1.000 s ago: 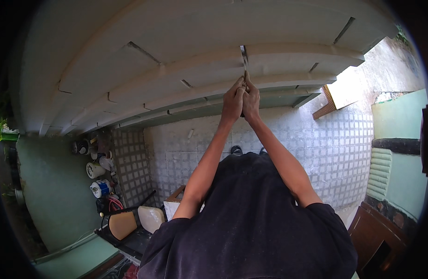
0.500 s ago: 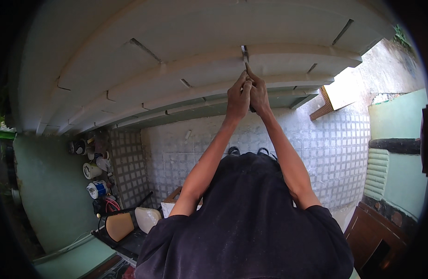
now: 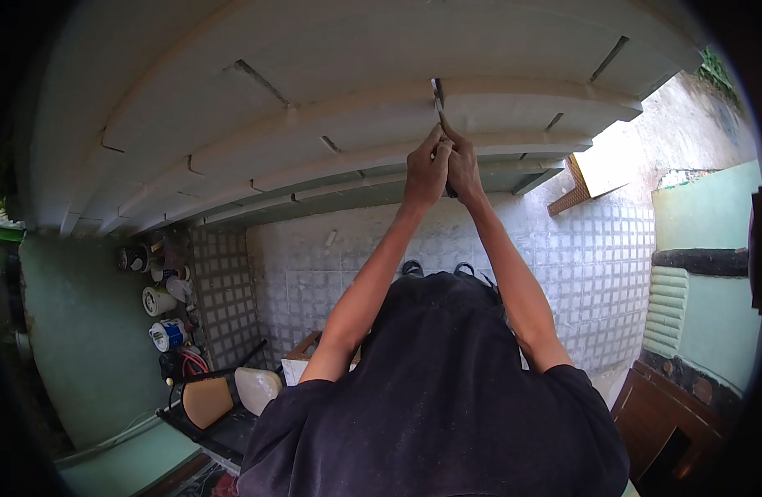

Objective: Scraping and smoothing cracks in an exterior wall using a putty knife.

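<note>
Both my hands are raised together against a pale wall (image 3: pixel 356 108) with long horizontal ledges and short cut slots. My left hand (image 3: pixel 426 172) is closed beside my right hand (image 3: pixel 463 170), and the two touch. Between them they grip a slim hand tool (image 3: pixel 438 103) with a narrow, light metal blade; its exact kind does not show. A dark end of it pokes out below the right palm. One right finger lies stretched along the blade. The tip reaches a dark slot (image 3: pixel 435 84) in the ledge edge. My fingers partly hide the handle.
Several buckets and tubs, one a white and blue bucket (image 3: pixel 167 335), line the left side. Near my left elbow stands a black rack (image 3: pixel 232 431) with tan and cream pads. Patterned tiles (image 3: pixel 596 265) cover the floor. A brown wooden panel (image 3: pixel 670 414) stands at lower right.
The view has shifted slightly. Both hands keep their grip on the slim tool, and its tip stays at the same slot.
</note>
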